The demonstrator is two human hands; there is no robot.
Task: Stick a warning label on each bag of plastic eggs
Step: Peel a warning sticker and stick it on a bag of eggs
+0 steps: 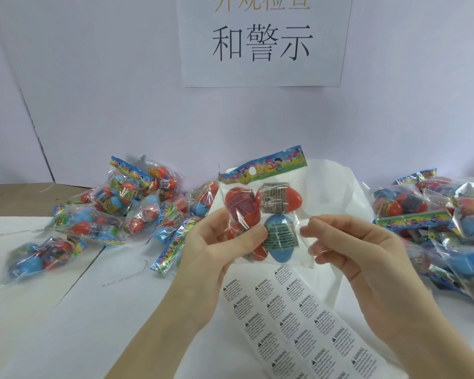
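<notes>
I hold one clear bag of red and blue plastic eggs upright in front of me, its colourful header card at the top. My left hand grips the bag's lower left side, thumb across the front. My right hand pinches the bag's right edge with its fingertips. A clear warning label appears stuck over the blue egg. Below the bag, a sheet of warning labels lies flat on the table.
A heap of egg bags lies at the left, another pile at the right. White tissue-like paper sits behind the held bag. A paper sign with Chinese characters hangs on the back wall.
</notes>
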